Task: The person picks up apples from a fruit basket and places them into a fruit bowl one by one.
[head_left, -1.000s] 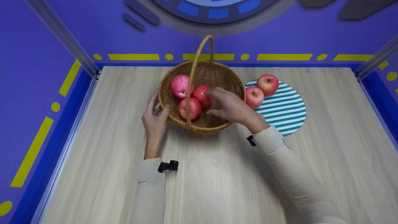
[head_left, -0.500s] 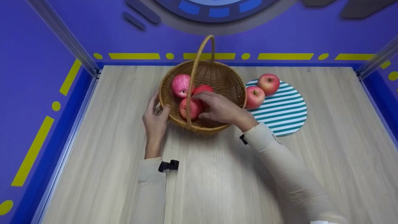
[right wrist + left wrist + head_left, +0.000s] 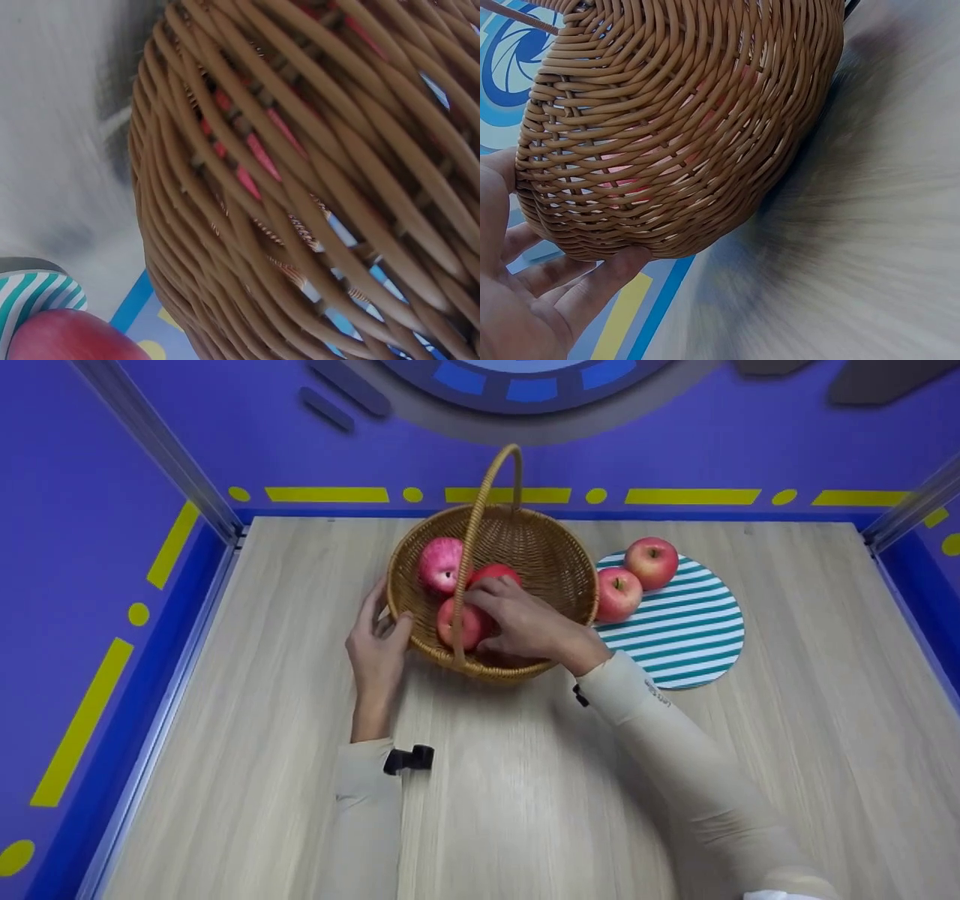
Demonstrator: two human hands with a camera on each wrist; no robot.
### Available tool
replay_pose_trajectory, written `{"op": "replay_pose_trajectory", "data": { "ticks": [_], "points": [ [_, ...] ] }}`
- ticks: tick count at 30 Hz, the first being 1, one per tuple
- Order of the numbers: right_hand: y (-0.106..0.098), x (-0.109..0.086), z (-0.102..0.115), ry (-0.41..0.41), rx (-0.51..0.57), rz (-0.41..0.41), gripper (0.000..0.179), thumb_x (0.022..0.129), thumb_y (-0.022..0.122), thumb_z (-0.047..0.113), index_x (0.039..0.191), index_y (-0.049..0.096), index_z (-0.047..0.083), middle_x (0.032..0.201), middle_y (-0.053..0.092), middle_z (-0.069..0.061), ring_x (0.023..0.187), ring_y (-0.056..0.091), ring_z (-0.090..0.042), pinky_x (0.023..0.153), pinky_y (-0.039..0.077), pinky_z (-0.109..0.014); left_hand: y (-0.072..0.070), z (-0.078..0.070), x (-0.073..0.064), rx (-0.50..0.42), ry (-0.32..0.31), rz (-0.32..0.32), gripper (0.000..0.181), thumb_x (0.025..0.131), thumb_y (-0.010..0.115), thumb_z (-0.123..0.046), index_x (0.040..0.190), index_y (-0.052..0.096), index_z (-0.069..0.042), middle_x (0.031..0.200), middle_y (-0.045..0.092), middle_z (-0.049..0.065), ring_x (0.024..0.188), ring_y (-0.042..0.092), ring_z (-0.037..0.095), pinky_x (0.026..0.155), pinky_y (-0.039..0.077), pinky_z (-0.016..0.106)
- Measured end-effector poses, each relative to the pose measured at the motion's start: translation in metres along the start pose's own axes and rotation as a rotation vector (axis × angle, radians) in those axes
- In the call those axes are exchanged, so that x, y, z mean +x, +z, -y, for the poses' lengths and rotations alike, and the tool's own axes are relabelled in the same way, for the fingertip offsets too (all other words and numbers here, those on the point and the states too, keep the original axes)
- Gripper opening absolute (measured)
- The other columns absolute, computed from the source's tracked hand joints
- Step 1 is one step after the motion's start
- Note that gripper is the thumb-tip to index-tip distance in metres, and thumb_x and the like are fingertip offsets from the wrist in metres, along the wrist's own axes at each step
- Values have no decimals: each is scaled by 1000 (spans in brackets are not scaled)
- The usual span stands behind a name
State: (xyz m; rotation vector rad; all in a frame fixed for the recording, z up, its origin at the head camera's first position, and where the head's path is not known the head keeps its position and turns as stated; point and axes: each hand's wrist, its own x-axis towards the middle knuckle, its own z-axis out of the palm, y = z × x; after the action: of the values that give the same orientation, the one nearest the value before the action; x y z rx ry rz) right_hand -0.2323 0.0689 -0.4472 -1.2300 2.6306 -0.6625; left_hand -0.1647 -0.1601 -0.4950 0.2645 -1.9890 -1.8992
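Observation:
A brown wicker basket [image 3: 551, 551] with a tall arched handle stands near the back of the table. Inside it are three red apples: a pinkish one [image 3: 439, 564] at left, one [image 3: 498, 573] behind my fingers, and one [image 3: 474, 628] in front. My left hand [image 3: 376, 656] holds the basket's left side, thumb at the rim; in the left wrist view its fingers touch the woven wall [image 3: 682, 127]. My right hand [image 3: 525, 622] reaches in over the rim and grips the front apple, fingers at its far side, thumb nearer me. Only the basket's outside [image 3: 300, 180] fills most of the right wrist view.
To the basket's right lies a round green-and-white striped mat [image 3: 675, 649]. Two more apples, one at the back [image 3: 651, 562] and one against the basket [image 3: 619, 598], rest on it. A blue wall [image 3: 315, 457] with yellow marks rises behind the table.
My right hand has moved left and down into the basket, from above the apples onto the front one. The left hand stays on the basket's side.

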Motion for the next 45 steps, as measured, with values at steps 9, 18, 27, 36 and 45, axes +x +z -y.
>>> {"op": "replay_pose_trajectory", "data": {
  "ticks": [9, 18, 27, 36, 45],
  "points": [
    [2, 1, 2, 14, -110, -7, 78, 85, 91, 14, 154, 54, 8, 134, 50, -17, 125, 46, -33, 106, 50, -44, -1, 0, 0, 11, 14, -1, 60, 94, 70, -13, 152, 61, -25, 149, 61, 4, 121, 68, 30, 90, 63, 35],
    [4, 5, 2, -11, -158, -4, 76, 85, 91, 21, 147, 53, 0, 138, 59, -16, 128, 49, -35, 113, 45, -44, -2, -1, -1, 16, 16, 3, 59, 95, 70, -11, 153, 61, -23, 149, 60, 6, 121, 67, 29, 90, 62, 35],
    [4, 1, 0, -32, -159, -52, 75, 86, 91, 32, 145, 58, 0, 135, 63, -16, 128, 54, -33, 112, 48, -44, -1, -3, -2, -5, -19, 12, 63, 95, 71, -10, 155, 58, -22, 153, 57, 8, 122, 67, 30, 86, 63, 34],
    [-2, -6, 2, 38, -65, -78, 72, 85, 89, 34, 144, 59, 6, 135, 60, -14, 118, 61, -28, 102, 56, -45, -1, 0, 0, 16, 22, -5, 58, 94, 71, -11, 151, 63, -23, 148, 61, 6, 118, 69, 28, 90, 62, 35],
    [-17, -18, 3, 60, 44, -160, 75, 83, 91, 33, 144, 57, 6, 136, 57, -12, 114, 63, -28, 101, 56, -45, 1, -1, 1, -9, 0, 13, 62, 95, 68, -4, 156, 56, -12, 153, 55, 17, 126, 64, 41, 93, 61, 35]
  ]
}}
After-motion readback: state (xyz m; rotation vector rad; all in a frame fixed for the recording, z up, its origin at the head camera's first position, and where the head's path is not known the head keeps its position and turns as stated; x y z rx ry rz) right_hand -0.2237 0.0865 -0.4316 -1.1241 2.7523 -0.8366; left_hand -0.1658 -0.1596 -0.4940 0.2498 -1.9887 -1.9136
